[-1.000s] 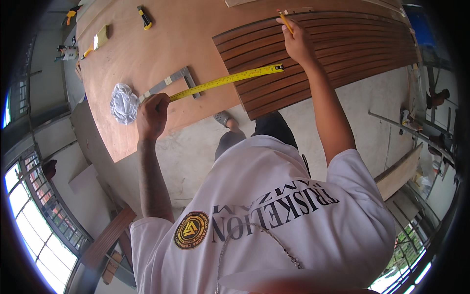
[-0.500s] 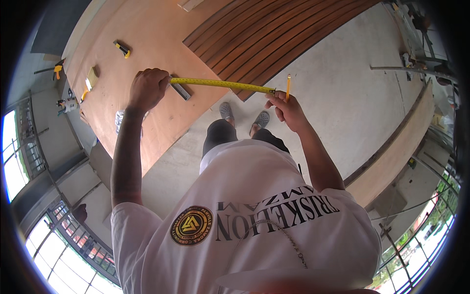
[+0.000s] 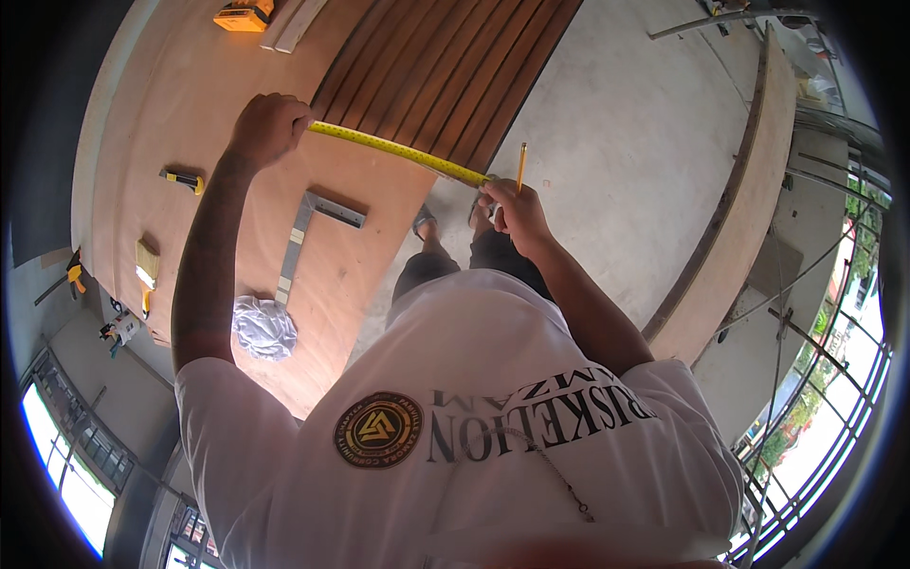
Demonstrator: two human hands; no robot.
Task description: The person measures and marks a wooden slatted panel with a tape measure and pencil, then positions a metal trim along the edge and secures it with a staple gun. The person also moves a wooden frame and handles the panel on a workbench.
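Observation:
A yellow tape measure [image 3: 398, 152] is stretched between my two hands, its blade sloping down to the right in front of a dark brown slatted wood panel [image 3: 427, 71]. My left hand [image 3: 268, 131] is closed round the tape's left end; the case is hidden in my fist. In my right hand [image 3: 518, 216] the blade's free end is pinched by the fingertips. An upright yellow pencil [image 3: 521, 169] sticks out of that same hand. Below the blade, a metal try square [image 3: 334, 209] lies on the large plywood sheet [image 3: 365, 266].
On the plywood lie a utility knife [image 3: 182, 179], a paintbrush [image 3: 147, 264], a crumpled pale cloth [image 3: 263, 328], wooden strips [image 3: 294, 24] and a yellow tool [image 3: 244, 15]. A clamp [image 3: 74, 273] sits at the left edge. A long board [image 3: 725, 261] stands on the right.
My view has turned, so the panel and plywood appear rotated and the cloth and whole square show. Both hands sit further left in view, still holding the tape stretched.

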